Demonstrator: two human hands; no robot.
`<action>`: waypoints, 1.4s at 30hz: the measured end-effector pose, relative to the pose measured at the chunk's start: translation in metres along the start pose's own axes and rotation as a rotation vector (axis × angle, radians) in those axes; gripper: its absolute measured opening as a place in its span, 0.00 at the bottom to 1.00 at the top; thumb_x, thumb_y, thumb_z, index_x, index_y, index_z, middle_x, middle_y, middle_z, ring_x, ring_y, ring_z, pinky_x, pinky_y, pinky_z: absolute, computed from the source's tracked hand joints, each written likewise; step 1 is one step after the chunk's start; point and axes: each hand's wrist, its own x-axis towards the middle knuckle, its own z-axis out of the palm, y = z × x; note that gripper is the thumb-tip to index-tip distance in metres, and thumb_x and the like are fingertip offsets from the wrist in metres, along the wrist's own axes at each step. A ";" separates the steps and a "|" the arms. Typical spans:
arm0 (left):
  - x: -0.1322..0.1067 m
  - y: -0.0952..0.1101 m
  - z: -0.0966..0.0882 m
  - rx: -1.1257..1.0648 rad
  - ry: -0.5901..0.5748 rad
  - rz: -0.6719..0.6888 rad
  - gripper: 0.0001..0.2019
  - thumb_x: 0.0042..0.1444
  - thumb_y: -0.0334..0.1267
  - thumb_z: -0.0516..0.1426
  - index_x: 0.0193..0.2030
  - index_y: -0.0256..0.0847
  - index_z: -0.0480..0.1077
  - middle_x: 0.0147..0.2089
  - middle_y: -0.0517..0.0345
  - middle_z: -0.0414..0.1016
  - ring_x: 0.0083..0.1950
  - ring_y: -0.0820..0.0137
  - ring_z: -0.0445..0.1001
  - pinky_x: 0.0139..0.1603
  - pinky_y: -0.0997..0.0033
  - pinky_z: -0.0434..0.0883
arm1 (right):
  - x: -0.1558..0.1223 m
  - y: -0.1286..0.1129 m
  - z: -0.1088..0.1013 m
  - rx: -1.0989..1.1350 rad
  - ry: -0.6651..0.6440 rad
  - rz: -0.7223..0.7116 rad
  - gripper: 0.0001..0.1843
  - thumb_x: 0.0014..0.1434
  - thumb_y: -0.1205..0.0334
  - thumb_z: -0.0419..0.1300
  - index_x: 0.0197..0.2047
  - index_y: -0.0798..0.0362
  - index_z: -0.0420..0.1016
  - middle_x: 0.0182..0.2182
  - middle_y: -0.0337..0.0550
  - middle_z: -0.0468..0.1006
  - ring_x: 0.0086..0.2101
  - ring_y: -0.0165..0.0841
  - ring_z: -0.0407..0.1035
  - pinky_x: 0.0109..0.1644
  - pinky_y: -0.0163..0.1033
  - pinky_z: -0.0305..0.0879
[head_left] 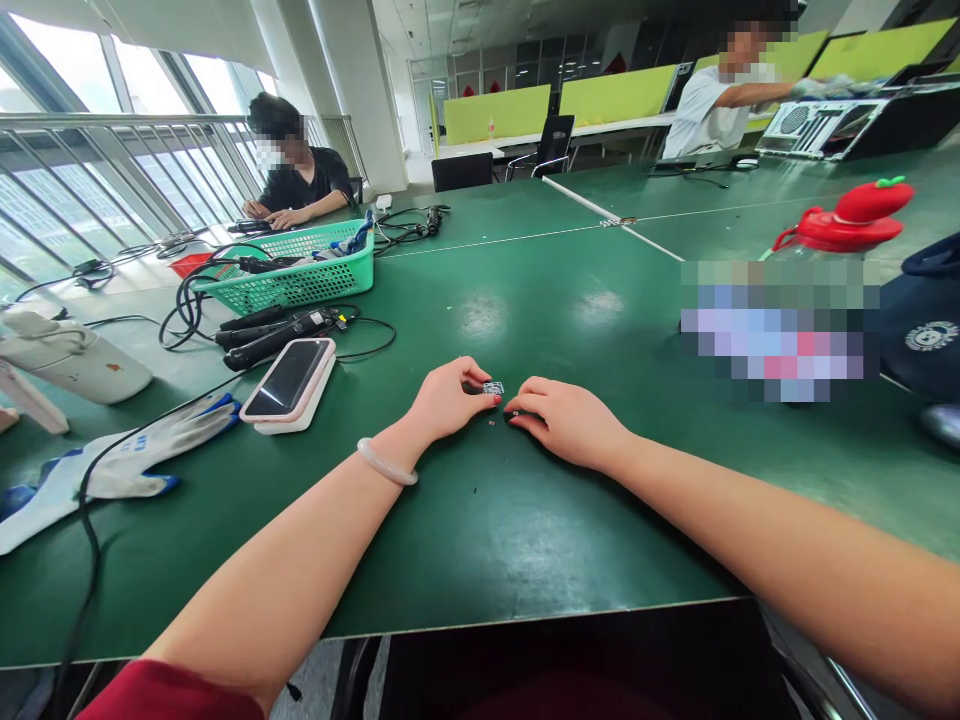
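"As we sit at the green table point(540, 560), what do we have between our fingers?"

"Our left hand point(452, 400), the one with a white bangle point(384, 463) at the wrist, pinches a small light-patterned piece point(494, 388) between thumb and fingers. Our right hand point(568, 422) is closed, thumb to finger, on a small dark piece point(514, 414), too tiny for us to name."

"Where are those two?"

"In front of us, near each other, with a narrow gap between our fingertips. Whether they touch the green table or hang just above it, we cannot tell."

"How far along do we judge this handling to be?"

"Partway, as we read it. Both pieces are in hand, so that much is done. They are apart, with nothing visibly joining them, and a tiny pale fragment point(492, 423) lies loose just on our side of the left fingertips. We take this as unfinished, though we cannot say how much is left."

"And around us?"

"To our left lie a smartphone point(289, 378) and a white-and-blue work glove point(142, 458), with a green plastic basket point(300, 284) farther off. We touch none of these."
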 end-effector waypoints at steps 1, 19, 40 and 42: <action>0.000 0.001 0.000 0.005 -0.001 0.003 0.12 0.42 0.40 0.65 0.34 0.40 0.70 0.35 0.57 0.77 0.37 0.68 0.75 0.40 0.67 0.70 | 0.000 0.000 0.000 0.007 0.002 0.005 0.12 0.63 0.61 0.53 0.43 0.49 0.78 0.39 0.42 0.76 0.34 0.32 0.70 0.39 0.37 0.64; 0.003 -0.002 0.003 0.041 0.059 -0.028 0.12 0.42 0.40 0.65 0.33 0.41 0.69 0.35 0.57 0.77 0.38 0.68 0.75 0.41 0.66 0.70 | 0.010 -0.018 0.012 -0.065 0.047 -0.103 0.14 0.65 0.61 0.51 0.34 0.52 0.77 0.36 0.44 0.75 0.38 0.33 0.69 0.40 0.37 0.64; -0.004 0.012 0.004 -0.179 -0.132 0.046 0.16 0.38 0.37 0.67 0.31 0.38 0.67 0.36 0.56 0.76 0.37 0.69 0.74 0.42 0.65 0.70 | 0.010 0.005 0.002 -0.039 0.295 -0.091 0.13 0.65 0.61 0.51 0.36 0.52 0.76 0.39 0.43 0.75 0.33 0.30 0.69 0.36 0.34 0.64; -0.004 0.012 0.003 -0.201 -0.142 0.038 0.16 0.38 0.37 0.67 0.31 0.38 0.67 0.36 0.56 0.76 0.37 0.69 0.74 0.42 0.65 0.69 | 0.010 0.005 0.002 -0.044 0.306 -0.095 0.13 0.65 0.61 0.51 0.36 0.52 0.76 0.39 0.43 0.75 0.32 0.30 0.69 0.35 0.34 0.64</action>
